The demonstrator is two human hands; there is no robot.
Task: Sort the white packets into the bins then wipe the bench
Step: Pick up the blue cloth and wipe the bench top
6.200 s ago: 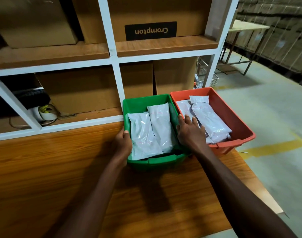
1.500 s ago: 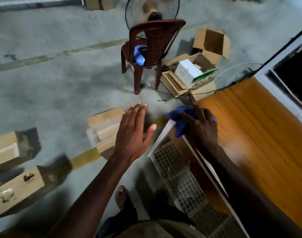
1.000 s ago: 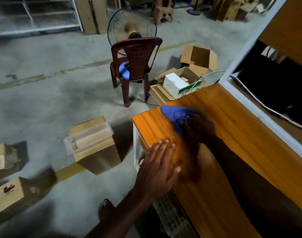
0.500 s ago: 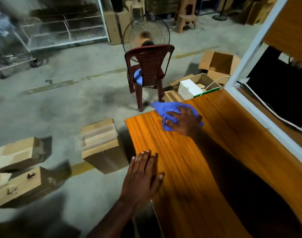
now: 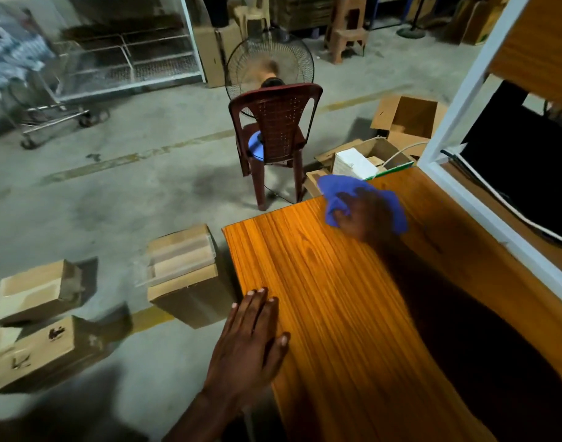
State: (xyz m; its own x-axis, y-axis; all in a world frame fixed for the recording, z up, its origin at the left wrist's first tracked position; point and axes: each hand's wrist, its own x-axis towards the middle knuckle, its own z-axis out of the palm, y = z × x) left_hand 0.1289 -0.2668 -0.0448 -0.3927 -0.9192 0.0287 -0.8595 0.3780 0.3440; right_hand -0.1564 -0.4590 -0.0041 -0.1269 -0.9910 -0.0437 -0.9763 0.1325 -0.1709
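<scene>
The blue cloth (image 5: 362, 204) sits bunched under the right hand (image 5: 361, 218) at the tabletop's (image 5: 330, 314) far edge — half a second ago it was nearer the corner, so wiping is underway; fingers press it flat, blurred. Left hand (image 5: 246, 349) lies spread, holding nothing, on the near edge; bins and packets are out of view — presumably sorted.

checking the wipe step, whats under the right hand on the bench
A crumpled blue cloth lies under the right hand, pressed on the wooden bench near its far edge. Cloth shows on both sides of the hand; its middle and the wood beneath are covered.
</scene>
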